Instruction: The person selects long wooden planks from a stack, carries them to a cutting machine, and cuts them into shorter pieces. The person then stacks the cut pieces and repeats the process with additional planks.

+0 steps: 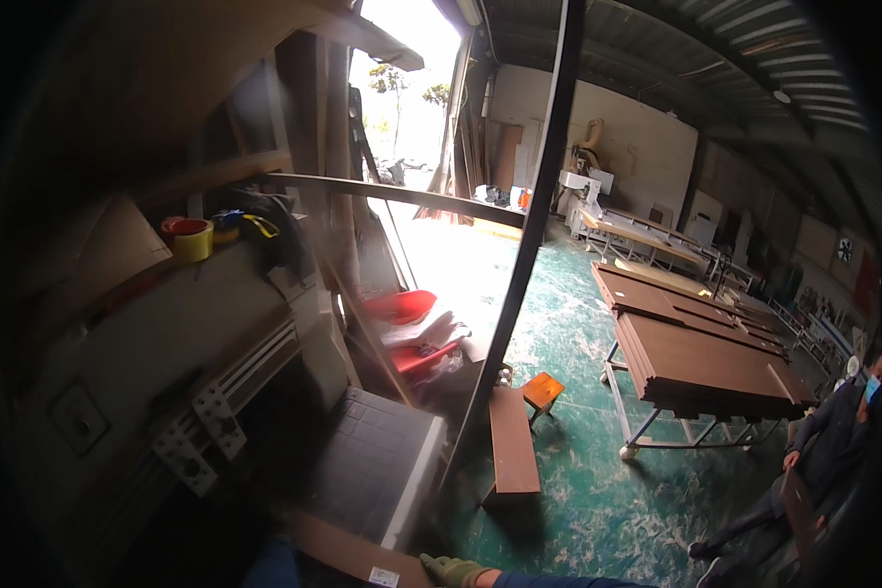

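My right hand point(456, 570), in a greenish work glove, reaches in at the bottom edge. Its fingertips close on the end of a brown board point(348, 551) that carries a small white label. The underside of this grip is cut off by the frame. My left hand does not show; a dim patch of blue cloth point(274, 564) lies at the board's left end. Just beyond the board is a dark flat-topped box point(370, 453) with a pale strip along its right edge.
A dark metal post point(524, 279) rises in front of me. Past it stand a narrow brown bench point(513, 441) and an orange stool point(543, 390). Brown panels point(701, 363) lie stacked on a wheeled rack. At right a person point(833, 441) holds a brown board. Tape rolls point(191, 238) sit at left.
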Motion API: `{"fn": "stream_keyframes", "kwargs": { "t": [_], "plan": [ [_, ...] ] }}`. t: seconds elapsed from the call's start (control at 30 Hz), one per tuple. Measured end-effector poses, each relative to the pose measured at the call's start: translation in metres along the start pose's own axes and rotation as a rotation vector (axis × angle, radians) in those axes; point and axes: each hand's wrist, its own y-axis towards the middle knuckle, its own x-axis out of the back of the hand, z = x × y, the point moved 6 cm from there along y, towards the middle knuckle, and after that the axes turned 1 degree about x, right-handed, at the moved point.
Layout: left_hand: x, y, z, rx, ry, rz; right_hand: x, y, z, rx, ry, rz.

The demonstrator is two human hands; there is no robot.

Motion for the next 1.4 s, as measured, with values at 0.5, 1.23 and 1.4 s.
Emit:
{"fn": "stream_keyframes", "kwargs": {
  "t": [0.5,1.23,1.4],
  "plan": [
    [-0.020,-0.083,-0.054,0.048,0.107,-0.371,0.019,-0.033,0.028,-0.072,-0.032,-0.081],
    [-0.006,-0.086,-0.060,0.119,0.119,-0.227,0.019,-0.023,0.024,-0.006,-0.004,0.062],
    [-0.003,-0.090,-0.067,-0.040,0.173,-0.559,0.018,-0.020,0.024,0.003,0.004,0.035]
  ]
}}
